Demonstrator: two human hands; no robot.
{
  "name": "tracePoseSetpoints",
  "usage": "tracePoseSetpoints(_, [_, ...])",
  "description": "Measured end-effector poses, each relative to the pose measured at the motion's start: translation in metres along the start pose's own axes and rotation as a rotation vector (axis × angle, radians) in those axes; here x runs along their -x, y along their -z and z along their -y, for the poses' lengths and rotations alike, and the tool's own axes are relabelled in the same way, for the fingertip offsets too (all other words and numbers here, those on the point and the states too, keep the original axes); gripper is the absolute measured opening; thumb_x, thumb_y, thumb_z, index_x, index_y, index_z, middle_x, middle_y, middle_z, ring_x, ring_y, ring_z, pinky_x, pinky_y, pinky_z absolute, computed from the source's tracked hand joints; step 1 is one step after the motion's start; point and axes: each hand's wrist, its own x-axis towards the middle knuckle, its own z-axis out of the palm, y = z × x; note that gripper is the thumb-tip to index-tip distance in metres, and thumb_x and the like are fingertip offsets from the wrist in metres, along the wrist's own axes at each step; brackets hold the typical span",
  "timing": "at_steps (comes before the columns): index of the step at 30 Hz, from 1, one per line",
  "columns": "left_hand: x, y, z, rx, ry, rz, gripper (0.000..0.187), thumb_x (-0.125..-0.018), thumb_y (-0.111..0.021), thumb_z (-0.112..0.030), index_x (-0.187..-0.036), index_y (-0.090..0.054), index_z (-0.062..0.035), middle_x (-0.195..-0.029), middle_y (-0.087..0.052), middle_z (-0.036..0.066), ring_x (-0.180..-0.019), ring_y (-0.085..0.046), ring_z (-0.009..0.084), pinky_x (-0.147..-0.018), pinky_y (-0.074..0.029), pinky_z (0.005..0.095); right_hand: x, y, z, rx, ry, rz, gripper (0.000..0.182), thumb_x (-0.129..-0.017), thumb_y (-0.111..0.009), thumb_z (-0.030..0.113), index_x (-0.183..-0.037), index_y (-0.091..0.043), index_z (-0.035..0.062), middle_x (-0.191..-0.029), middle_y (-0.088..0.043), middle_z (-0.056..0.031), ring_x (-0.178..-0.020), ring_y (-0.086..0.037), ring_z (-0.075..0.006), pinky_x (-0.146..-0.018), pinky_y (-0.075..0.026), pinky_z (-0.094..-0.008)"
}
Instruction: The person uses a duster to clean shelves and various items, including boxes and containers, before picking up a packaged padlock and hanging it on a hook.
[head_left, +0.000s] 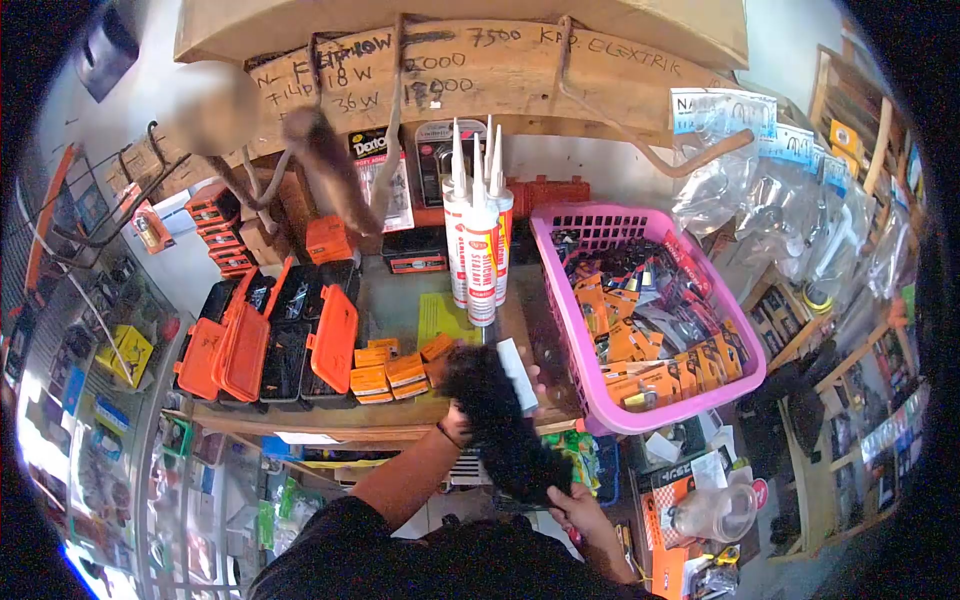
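Person's right hand [580,510] closed on lower end of black fluffy duster [505,430], likely for control, leaving its length free at the counter edge [300,414]. Left hand [456,422] mostly hidden behind it; opening and hold cannot be told.

Bright, cool daylight glares from 8 to 9 o'clock, bleaching the glass case [110,470]. Fisheye distortion bends the board [480,70] at 12 — the corners go black. A pale blur smears 11; the bundle [505,430] near centre is dark, its detail lost.
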Motion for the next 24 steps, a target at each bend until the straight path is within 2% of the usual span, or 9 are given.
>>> tracePoseSetpoints(3, [-0.009, -0.038, 0.005, 0.050, -0.173, -0.259, 0.059, -0.086, -0.032, -0.052, -0.128, -0.039, -0.0112, -0.127, -0.043, 0.018, -0.113, -0.043, 0.0390, -0.092, -0.030, 0.0618, 0.000, 0.006, 0.003, -0.041, -0.056, 0.032, 0.027, -0.086, -0.054, 0.031, -0.071, -0.042, 0.0122, -0.049, -0.043, 0.0017, -0.035, -0.033, -0.0069, -0.032, -0.028, -0.0218])
tracePoseSetpoints(7, [-0.004, -0.019, -0.002, -0.021, 0.041, 0.076, 0.064, -0.084, -0.032, -0.057, -0.128, -0.039, -0.0106, -0.125, -0.044, 0.017, -0.113, -0.044, 0.0355, -0.097, -0.030, 0.0525, 0.006, 0.002, 0.001, 0.027, -0.044, 0.114, 0.025, -0.086, -0.055, 0.030, -0.076, -0.040, 0.0132, -0.049, -0.043, 0.0009, -0.036, -0.034, -0.0069, -0.033, -0.026, -0.0214])
tracePoseSetpoints(9, [-0.005, -0.016, -0.002, 0.097, -0.078, -0.130, 0.064, -0.083, -0.037, -0.055, -0.128, -0.038, -0.0096, -0.123, -0.046, 0.018, -0.111, -0.044, 0.0407, -0.093, -0.033, 0.0562, 0.003, 0.006, 0.002, -0.071, -0.042, 0.072, 0.024, -0.085, -0.056, 0.030, -0.078, -0.042, 0.0128, -0.049, -0.043, 0.0009, -0.036, -0.035, -0.0071, -0.033, -0.026, -0.0215])
tracePoseSetpoints(11, [-0.010, -0.008, 0.004, -0.804, -0.278, -0.184, 0.064, -0.084, -0.037, -0.055, -0.128, -0.038, -0.0087, -0.122, -0.046, 0.019, -0.109, -0.045, 0.0409, -0.092, -0.034, 0.0566, 0.002, 0.005, -0.004, -0.174, -0.054, 0.027, 0.023, -0.085, -0.057, 0.030, -0.080, -0.043, 0.0124, -0.050, -0.042, 0.0010, -0.037, -0.036, -0.0072, -0.033, -0.026, -0.0216])
tracePoseSetpoints(13, [-0.012, -0.008, -0.003, -0.026, 0.033, 0.103, 0.064, -0.085, -0.030, -0.056, -0.126, -0.040, -0.0078, -0.122, -0.047, 0.018, -0.111, -0.046, 0.0362, -0.095, -0.033, 0.0532, 0.003, -0.004, -0.002, 0.040, -0.103, 0.023, 0.023, -0.084, -0.058, 0.028, -0.082, -0.041, 0.0121, -0.049, -0.042, 0.0004, -0.036, -0.036, -0.0074, -0.032, -0.026, -0.0219])
tracePoseSetpoints(15, [-0.007, -0.014, -0.003, -0.078, 0.039, 0.114, 0.063, -0.086, -0.028, -0.054, -0.126, -0.040, -0.0077, -0.122, -0.047, 0.017, -0.111, -0.045, 0.0353, -0.095, -0.033, 0.0528, 0.005, 0.001, 0.005, 0.071, -0.114, 0.066, 0.024, -0.084, -0.059, 0.027, -0.082, -0.040, 0.0119, -0.049, -0.043, 0.0002, -0.035, -0.036, -0.0075, -0.031, -0.026, -0.0222])
tracePoseSetpoints(18, [-0.011, -0.034, 0.003, -0.049, -0.150, -0.264, 0.057, -0.087, -0.034, -0.049, -0.128, -0.038, -0.0110, -0.122, -0.047, 0.016, -0.112, -0.044, 0.0379, -0.091, -0.034, 0.0579, -0.003, 0.012, -0.007, -0.136, -0.079, -0.003, 0.023, -0.084, -0.059, 0.027, -0.084, -0.042, 0.0111, -0.050, -0.044, 0.0002, -0.036, -0.036, -0.0072, -0.032, -0.026, -0.0222])
tracePoseSetpoints(21, [-0.008, -0.008, 0.001, 0.028, 0.052, 0.114, 0.059, -0.087, -0.028, -0.051, -0.127, -0.040, -0.0100, -0.123, -0.047, 0.015, -0.112, -0.045, 0.0335, -0.096, -0.031, 0.0530, 0.001, 0.005, 0.002, 0.085, -0.090, 0.091, 0.023, -0.084, -0.058, 0.026, -0.080, -0.040, 0.0114, -0.049, -0.044, -0.0006, -0.035, -0.034, -0.0073, -0.032, -0.026, -0.0224])
tracePoseSetpoints(24, [-0.007, -0.019, -0.001, -0.010, -0.026, -0.071, 0.057, -0.087, -0.032, -0.050, -0.128, -0.038, -0.0117, -0.125, -0.045, 0.015, -0.113, -0.044, 0.0345, -0.093, -0.034, 0.0539, -0.007, 0.013, -0.004, -0.002, -0.029, 0.038, 0.023, -0.085, -0.057, 0.026, -0.077, -0.041, 0.0110, -0.050, -0.045, -0.0006, -0.035, -0.034, -0.0073, -0.032, -0.025, -0.0225])
